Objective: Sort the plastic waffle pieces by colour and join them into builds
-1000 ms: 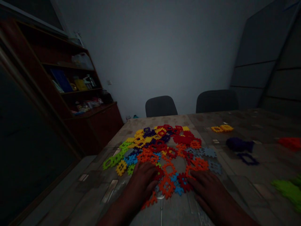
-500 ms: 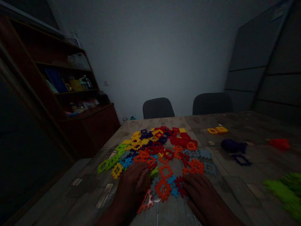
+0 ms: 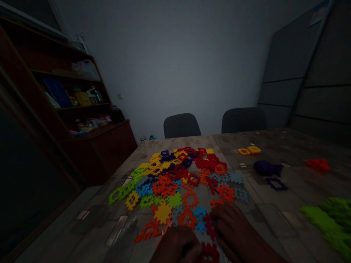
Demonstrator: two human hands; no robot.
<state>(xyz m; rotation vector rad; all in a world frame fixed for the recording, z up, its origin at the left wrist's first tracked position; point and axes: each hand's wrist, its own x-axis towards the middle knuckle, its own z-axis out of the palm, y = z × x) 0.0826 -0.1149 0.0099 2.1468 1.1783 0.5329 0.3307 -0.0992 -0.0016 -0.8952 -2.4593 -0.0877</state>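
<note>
In the head view, my left hand (image 3: 178, 244) is low near the front of the table, its fingers curled in. The thumb and fingers meet the edge of a dark red interlocking tile (image 3: 210, 252). My right hand (image 3: 233, 224) lies palm down, fingers slightly bent, with the tips at another dark red tile (image 3: 210, 223). Next to that tile are a blue tile (image 3: 200, 218) and an orange tile (image 3: 187, 217). Left of them lie a yellow tile (image 3: 162, 213) and a triangular orange tile (image 3: 149, 230). The undersides of both hands are hidden.
A spread of mixed toothed tiles (image 3: 164, 185) covers the table's middle. To the right sit lime green tiles (image 3: 329, 223), a dark purple pile (image 3: 267, 168), red-orange tiles (image 3: 318, 165) and yellow tiles (image 3: 249, 150). Two chairs (image 3: 182, 125) stand behind the table.
My left hand has moved from the tile spread toward the table's front, uncovering green, yellow and orange tiles. A dark red tile now shows beside it. My right hand stays nearly in place.
</note>
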